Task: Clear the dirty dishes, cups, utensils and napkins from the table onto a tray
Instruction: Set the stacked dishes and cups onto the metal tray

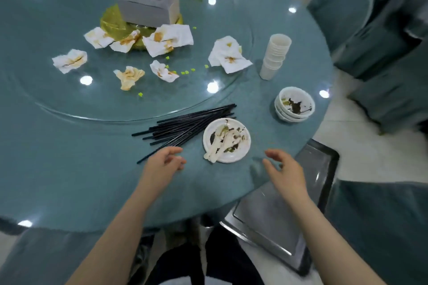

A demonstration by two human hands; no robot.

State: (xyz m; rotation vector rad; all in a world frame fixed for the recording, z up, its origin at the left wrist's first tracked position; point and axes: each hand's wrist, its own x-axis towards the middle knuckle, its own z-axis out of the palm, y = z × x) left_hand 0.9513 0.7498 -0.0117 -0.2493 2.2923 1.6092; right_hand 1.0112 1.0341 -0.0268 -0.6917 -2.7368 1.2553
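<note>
Since the tray [308, 192] waits bare below the table [69, 157] edge at the right, both hands hover empty with fingers loosely apart, the left hand [162, 164] by the chopsticks [185, 125] and the right hand [284, 171] beside the plate [240, 152] of spoons, apparently to lift it across first.

A grey tissue box [148, 7] stood on a gold stand [111, 23] at the middle of the glass turntable [69, 104]. Small green bits [185, 72] lay scattered on the glass. Teal-covered chairs [382, 53] stood near the round table [58, 169].
</note>
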